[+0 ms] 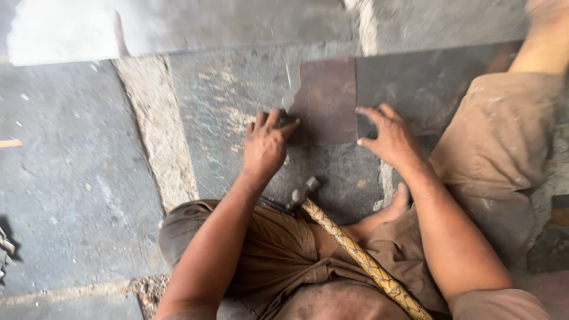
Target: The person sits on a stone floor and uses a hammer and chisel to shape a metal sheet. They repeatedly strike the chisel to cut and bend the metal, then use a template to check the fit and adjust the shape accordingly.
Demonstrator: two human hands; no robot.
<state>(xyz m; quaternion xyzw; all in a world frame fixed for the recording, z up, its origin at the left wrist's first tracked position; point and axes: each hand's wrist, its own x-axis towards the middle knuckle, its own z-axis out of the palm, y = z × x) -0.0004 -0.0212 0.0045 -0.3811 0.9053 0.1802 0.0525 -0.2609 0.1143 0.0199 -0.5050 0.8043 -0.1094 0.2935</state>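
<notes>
This looks like a rough metal workshop where the work is done sitting on the ground. The floor (77,189) is grimy, stained stone slabs with crumbling mortar joints, and a rusty brown metal sheet (325,101) lies flat on it at about 12 o'clock. A hammer (355,249) with a wrapped handle rests toward 6 o'clock, against the person's dusty work trousers (498,142).

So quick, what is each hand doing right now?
Left hand: curled shut on a small dark object at the rusty metal sheet's edge; what it is cannot be told.
Right hand: open, fingers spread, pressing on the sheet.
</notes>
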